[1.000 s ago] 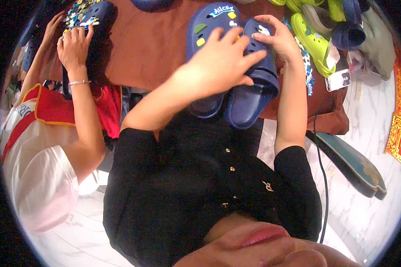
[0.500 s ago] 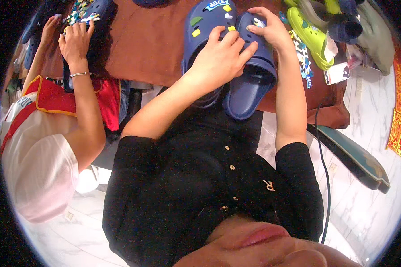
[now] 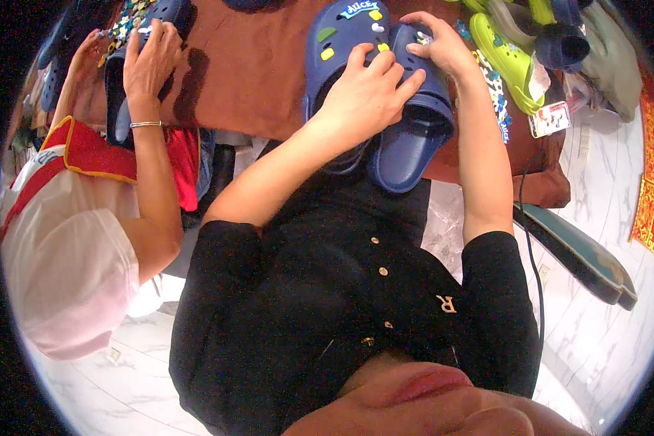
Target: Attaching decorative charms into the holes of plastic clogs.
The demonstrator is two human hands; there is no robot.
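Note:
Two navy clogs lie side by side on the brown cloth before me. The left clog (image 3: pixel 330 38) carries several charms: a blue name tag, a green half-round and yellow pieces. My left hand (image 3: pixel 370 87) is curled at the inner side of the right clog (image 3: pixel 407 154), its thumb over the upper and a fingertip beside a yellow charm. My right hand (image 3: pixel 443 49) grips that clog's toe from the right, thumb bent over the front near a small white charm (image 3: pixel 422 36). The toe is partly hidden by my hands.
A co-worker's hand (image 3: pixel 149 62) rests on another navy clog at the left, near loose charms (image 3: pixel 127 29). To my right lie charms (image 3: pixel 493 87), a lime-green clog (image 3: pixel 498 54) and a phone (image 3: pixel 550 120). A black cable (image 3: pixel 536 269) hangs beside a teal-topped stool (image 3: pixel 578 251).
My hands and the clogs shift slightly to the right in the picture, with much the same hold. The co-worker's hand has moved right over its clog. The phone's screen looks different.

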